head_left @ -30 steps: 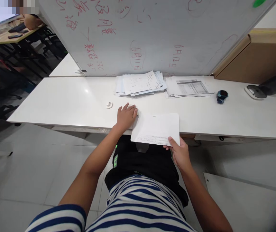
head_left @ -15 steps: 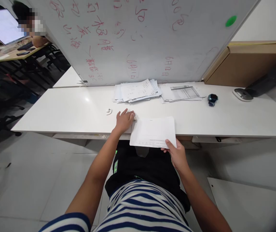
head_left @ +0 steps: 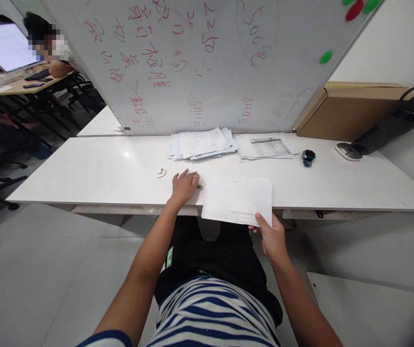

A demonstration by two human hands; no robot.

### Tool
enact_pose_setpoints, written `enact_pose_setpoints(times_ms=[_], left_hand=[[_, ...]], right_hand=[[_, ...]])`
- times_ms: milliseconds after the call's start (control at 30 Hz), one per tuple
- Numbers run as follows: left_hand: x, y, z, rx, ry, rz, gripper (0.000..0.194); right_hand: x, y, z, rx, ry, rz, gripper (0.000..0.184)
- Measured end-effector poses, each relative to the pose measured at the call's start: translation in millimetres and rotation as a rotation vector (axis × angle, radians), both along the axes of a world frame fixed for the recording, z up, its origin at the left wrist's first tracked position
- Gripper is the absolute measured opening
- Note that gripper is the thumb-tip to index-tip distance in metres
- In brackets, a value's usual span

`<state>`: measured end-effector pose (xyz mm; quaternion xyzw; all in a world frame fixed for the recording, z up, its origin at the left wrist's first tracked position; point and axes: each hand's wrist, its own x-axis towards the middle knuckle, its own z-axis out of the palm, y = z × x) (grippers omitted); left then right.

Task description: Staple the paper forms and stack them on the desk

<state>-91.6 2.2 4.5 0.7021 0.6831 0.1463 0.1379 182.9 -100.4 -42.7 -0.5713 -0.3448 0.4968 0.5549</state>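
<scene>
My right hand (head_left: pixel 274 236) pinches the lower right corner of a white sheet of paper (head_left: pixel 238 197), thumb on top and fingers beneath. Faint print runs along the paper's lower edge, which hangs past the front of the desk. Beside the paper's left edge, my left hand (head_left: pixel 185 188) lies low over the desk, curled around a small object (head_left: pixel 199 186) with a dark end. The hand hides most of that object, so its kind cannot be told. A small white curved piece (head_left: pixel 161 172) rests on the desk just left of this hand.
At the back of the white desk (head_left: pixel 94 168) lie a loose paper pile (head_left: pixel 207 144) and another paper stack (head_left: pixel 265 146). A dark watch (head_left: pixel 308 157) sits right of them. Behind stand a whiteboard (head_left: pixel 217 86) and a cardboard box (head_left: pixel 344 111). A person (head_left: pixel 48 43) sits far left.
The view has shifted slightly. The sheet in my right hand has moved a little to the right, farther from my left hand, which stays at the small object.
</scene>
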Motion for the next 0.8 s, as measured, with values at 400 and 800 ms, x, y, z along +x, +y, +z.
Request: enact_pose_setpoints(times_ms=[400,800], left_hand=[[2.5,0.1,2.3,0.014,0.061,-0.001,0.045],[3.2,0.1,3.2,0.018,0.045,0.006,0.045]], right_hand=[[16.7,2.0,28.9,0.206,-0.019,-0.177,0.034],[12.0,8.4,19.9,0.124,-0.085,-0.2,0.033]])
